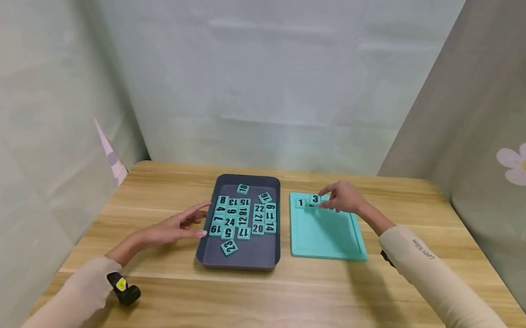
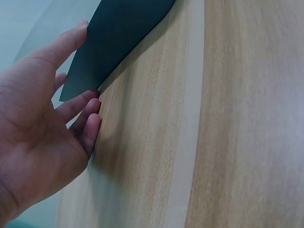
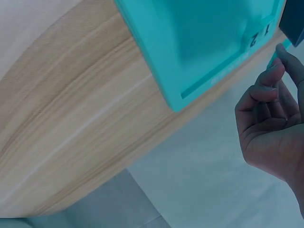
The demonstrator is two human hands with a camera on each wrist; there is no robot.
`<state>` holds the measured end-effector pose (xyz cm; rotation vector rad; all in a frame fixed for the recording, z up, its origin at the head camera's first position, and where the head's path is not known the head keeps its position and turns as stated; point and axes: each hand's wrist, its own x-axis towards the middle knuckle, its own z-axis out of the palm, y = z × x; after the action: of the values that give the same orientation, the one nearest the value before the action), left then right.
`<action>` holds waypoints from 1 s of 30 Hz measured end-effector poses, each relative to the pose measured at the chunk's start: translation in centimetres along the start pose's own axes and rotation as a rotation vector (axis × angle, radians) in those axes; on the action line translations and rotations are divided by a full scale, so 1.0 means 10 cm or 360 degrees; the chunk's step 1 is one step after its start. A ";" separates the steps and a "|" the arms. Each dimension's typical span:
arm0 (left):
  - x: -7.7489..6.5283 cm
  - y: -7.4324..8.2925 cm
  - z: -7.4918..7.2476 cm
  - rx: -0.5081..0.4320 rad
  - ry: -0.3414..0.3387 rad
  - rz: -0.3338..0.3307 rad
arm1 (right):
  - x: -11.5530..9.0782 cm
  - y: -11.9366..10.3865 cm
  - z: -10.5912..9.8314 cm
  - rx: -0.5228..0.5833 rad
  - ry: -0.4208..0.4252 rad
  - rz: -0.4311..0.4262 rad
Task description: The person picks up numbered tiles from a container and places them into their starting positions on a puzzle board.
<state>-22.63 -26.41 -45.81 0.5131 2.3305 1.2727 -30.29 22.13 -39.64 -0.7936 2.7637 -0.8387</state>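
Observation:
My right hand (image 1: 343, 197) pinches a teal number tile marked 3 (image 1: 315, 198) between thumb and fingers, over the top edge of a teal square board (image 1: 329, 239). In the right wrist view this tile shows only as a thin teal edge at the fingertips. Tile 1 (image 1: 300, 203) lies in the board's upper left corner, with tile 2 (image 3: 254, 40) beside it, partly hidden in the head view. My left hand (image 1: 171, 229) has its fingers and thumb spread along the left wall of a dark grey tray (image 2: 123, 33), fingertips right at its side.
Inside the tray lie several loose number tiles, turned various ways; tile 10 (image 1: 243, 188) is near the far end and tile 23 (image 1: 229, 247) near the front. Tray and board stand side by side on a wooden table (image 1: 239, 315). Pale curtains (image 1: 271, 80) enclose it.

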 end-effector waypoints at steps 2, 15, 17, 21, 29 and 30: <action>0.00 0.00 -0.01 -0.0005 -0.0004 0.0000 | -0.02 0.00 0.00 0.0011 0.0010 -0.0021; 0.03 0.01 0.00 -0.0026 -0.0044 -0.0026 | -0.09 0.15 0.07 -0.0010 -0.0005 0.0200; 0.01 0.00 0.01 -0.0026 -0.0029 -0.0036 | -0.09 0.17 0.09 -0.0006 -0.0005 0.0183; -0.04 -0.03 0.04 -0.0034 -0.0022 -0.0057 | -0.09 0.22 0.14 -0.0008 0.0024 0.0146; -0.29 -0.16 0.25 -0.0088 -0.0018 -0.0108 | -0.19 0.30 0.39 0.0025 0.0012 0.0159; -0.32 -0.17 0.27 -0.0085 -0.0025 -0.0114 | -0.20 0.31 0.42 0.0031 0.0003 0.0174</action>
<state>-18.66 -27.07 -47.96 0.4168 2.2744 1.2893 -28.76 23.39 -44.86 -0.6326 2.7671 -0.8442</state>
